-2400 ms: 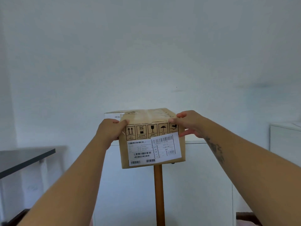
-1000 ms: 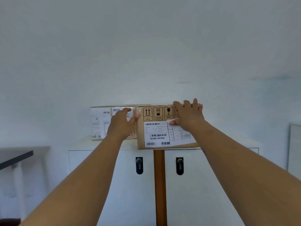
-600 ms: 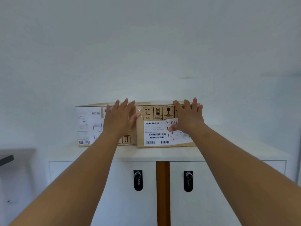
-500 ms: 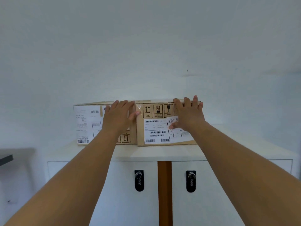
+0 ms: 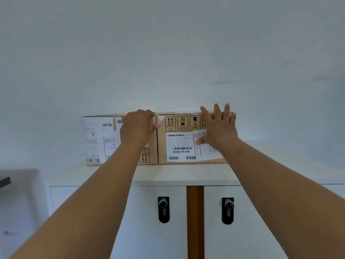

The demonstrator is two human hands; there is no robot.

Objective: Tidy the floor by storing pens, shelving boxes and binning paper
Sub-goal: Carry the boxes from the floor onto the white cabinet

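Note:
Two brown cardboard boxes with white shipping labels stand side by side, touching, on top of a white cabinet (image 5: 186, 175) against the wall. My left hand (image 5: 137, 128) lies on the front of the left box (image 5: 99, 139) near the seam, its fingers bent over the box's top edge and its thumb reaching onto the right box (image 5: 179, 144). My right hand (image 5: 219, 128) presses flat on the right box's front, fingers straight and spread, tips above the top edge.
The cabinet has two white doors with black combination locks (image 5: 163, 209) (image 5: 227, 210) and a brown wooden strip (image 5: 195, 221) between them. A dark table edge (image 5: 4, 182) shows at far left. A white wall rises behind the boxes.
The box I carried now stands on the cabinet beside the other box. My left fingers have gone from straight to bent over the left box's top edge. My right hand stays flat.

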